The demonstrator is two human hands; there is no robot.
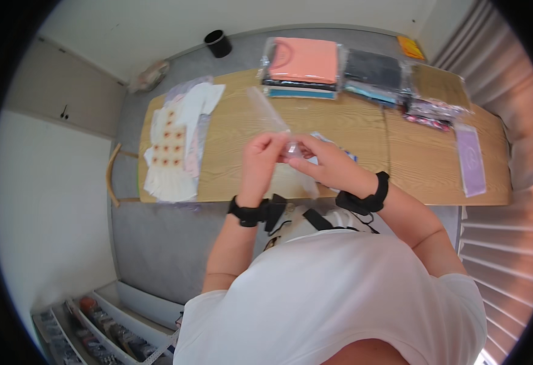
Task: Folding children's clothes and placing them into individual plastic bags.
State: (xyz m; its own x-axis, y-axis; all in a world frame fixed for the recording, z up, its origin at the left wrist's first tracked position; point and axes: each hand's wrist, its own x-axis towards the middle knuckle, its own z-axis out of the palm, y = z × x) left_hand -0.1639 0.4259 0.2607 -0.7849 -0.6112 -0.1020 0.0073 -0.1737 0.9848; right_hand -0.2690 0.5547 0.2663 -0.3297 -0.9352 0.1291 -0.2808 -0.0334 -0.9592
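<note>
Both hands meet over the front part of a wooden table [234, 123]. My left hand [264, 153] and my right hand [323, 157] grip a clear plastic bag [268, 109] between their fingers. One end of the bag slants up and away to the left; another thin part hangs below the hands towards the table edge. The film is bunched where the fingers meet, and I cannot tell whether anything is inside it. Partly behind my right hand lies a blue-and-white patterned item [323, 137], mostly hidden.
Light garments [170, 150] are spread at the left end. Stacks of bagged folded clothes, topped with pink [305, 59], dark grey [371, 68] and olive [439, 86], stand along the far edge. A purple packet [471, 159] lies right. A black bin [218, 43] and divided trays [125, 324] are on the floor.
</note>
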